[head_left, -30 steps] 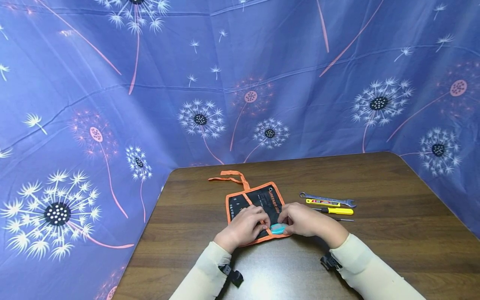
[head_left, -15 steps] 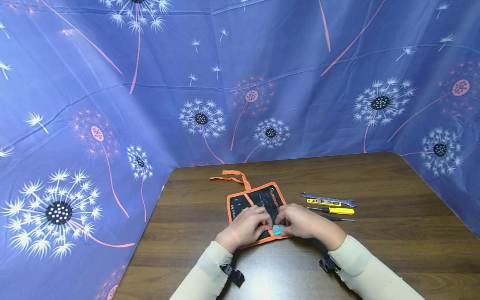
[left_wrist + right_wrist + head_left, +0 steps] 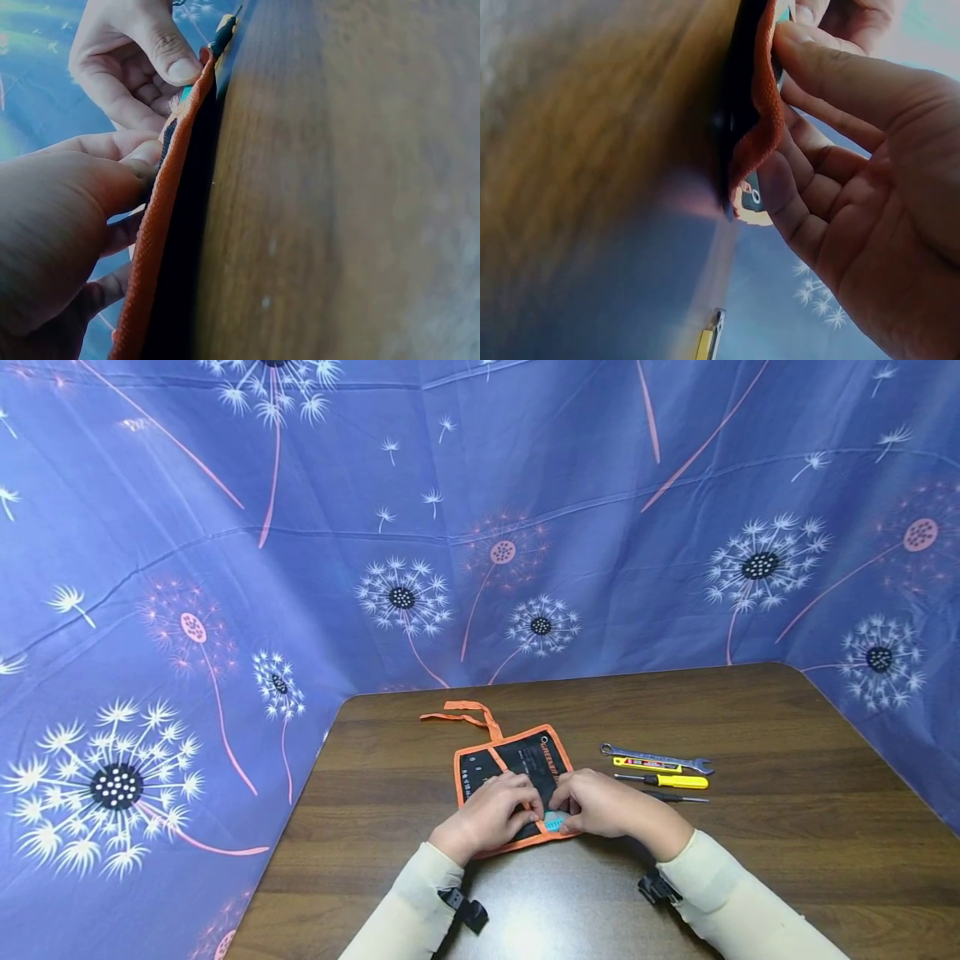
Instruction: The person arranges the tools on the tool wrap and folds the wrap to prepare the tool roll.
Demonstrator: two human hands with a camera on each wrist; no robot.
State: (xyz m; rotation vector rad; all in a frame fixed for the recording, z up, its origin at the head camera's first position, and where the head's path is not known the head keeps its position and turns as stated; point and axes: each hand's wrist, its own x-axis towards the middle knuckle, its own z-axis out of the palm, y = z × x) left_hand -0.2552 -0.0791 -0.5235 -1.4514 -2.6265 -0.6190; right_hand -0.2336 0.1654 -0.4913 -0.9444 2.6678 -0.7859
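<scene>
A black fabric tool pouch [image 3: 528,760] with orange trim lies on the table under both hands. My left hand [image 3: 495,812] pinches its middle orange strip between thumb and fingers. In the left wrist view the thumb presses near the orange edge [image 3: 154,202]. A flat teal piece [image 3: 556,821] with pale markings shows at the pouch's lower right, partly covered by fingers. Curled over it, my right hand [image 3: 603,803] has its thumb on the teal piece and its fingers over the pouch. In the right wrist view its thumb [image 3: 825,67] sits at the orange trim.
Right of the pouch lie a combination wrench [image 3: 656,758], a yellow tool with a red label [image 3: 648,766], a yellow-handled screwdriver [image 3: 678,782] and a thin dark tool [image 3: 678,797]. Orange tie straps [image 3: 472,712] trail behind the pouch. A blue dandelion-print cloth [image 3: 637,593] hangs behind the table.
Less of the teal piece shows than a second ago. My right hand has shifted slightly left and down over it, while the left stays on the pouch.
</scene>
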